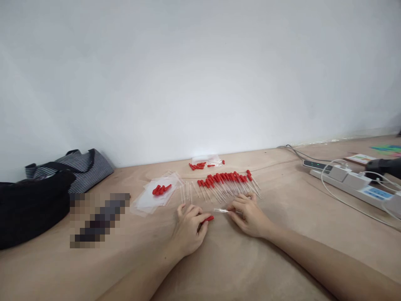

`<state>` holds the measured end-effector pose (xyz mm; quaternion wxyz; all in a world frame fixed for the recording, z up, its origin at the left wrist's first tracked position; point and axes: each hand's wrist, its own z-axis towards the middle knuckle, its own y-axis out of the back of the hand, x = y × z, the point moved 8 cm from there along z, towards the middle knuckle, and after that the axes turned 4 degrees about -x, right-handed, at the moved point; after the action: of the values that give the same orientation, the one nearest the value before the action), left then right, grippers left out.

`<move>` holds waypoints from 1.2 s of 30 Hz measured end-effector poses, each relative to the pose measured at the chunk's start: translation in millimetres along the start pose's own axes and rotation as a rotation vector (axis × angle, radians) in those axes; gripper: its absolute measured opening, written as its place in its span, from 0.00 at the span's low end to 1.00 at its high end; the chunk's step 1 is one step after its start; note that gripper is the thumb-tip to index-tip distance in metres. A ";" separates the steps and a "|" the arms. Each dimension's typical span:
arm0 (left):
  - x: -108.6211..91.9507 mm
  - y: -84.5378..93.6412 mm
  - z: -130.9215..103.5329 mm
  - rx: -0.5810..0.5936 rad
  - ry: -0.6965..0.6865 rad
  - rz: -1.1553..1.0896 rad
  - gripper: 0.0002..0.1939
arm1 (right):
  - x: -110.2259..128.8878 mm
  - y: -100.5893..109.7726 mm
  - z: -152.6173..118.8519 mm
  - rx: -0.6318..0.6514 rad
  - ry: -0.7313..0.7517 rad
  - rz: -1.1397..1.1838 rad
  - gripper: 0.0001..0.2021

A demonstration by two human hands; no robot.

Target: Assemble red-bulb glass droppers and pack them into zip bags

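Observation:
Between the thumb and finger of my left hand is a red rubber bulb, its tip pointing right. My right hand pinches a thin clear tube, which points left toward the bulb; the two are apart. Just beyond my hands lies a row of clear droppers with red bulbs, side by side. Several bare clear tubes lie left of that row. A small pile of red bulbs rests on a stack of clear plastic bags.
More red bulbs lie near the wall beside a clear bag. A striped bag and a black bag stand at left. At right are a white power strip with plugs and cables, and a black object.

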<state>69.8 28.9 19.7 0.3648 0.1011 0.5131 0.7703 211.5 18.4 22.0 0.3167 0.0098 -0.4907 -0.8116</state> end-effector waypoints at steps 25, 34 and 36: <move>10.0 5.2 0.3 -0.086 0.093 -0.084 0.09 | 30.1 -2.8 -5.2 -0.082 0.178 0.118 0.05; 7.5 4.3 -1.0 -0.063 0.042 -0.124 0.08 | 40.0 5.4 -5.9 -0.213 0.443 -0.104 0.11; 5.7 3.7 -0.9 -0.047 0.028 -0.136 0.08 | 41.7 5.6 -6.3 -0.224 0.492 -0.142 0.12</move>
<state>63.5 31.2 21.3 0.4115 0.0464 0.5056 0.7569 183.0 -10.1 35.5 0.3679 0.2060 -0.3044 -0.8541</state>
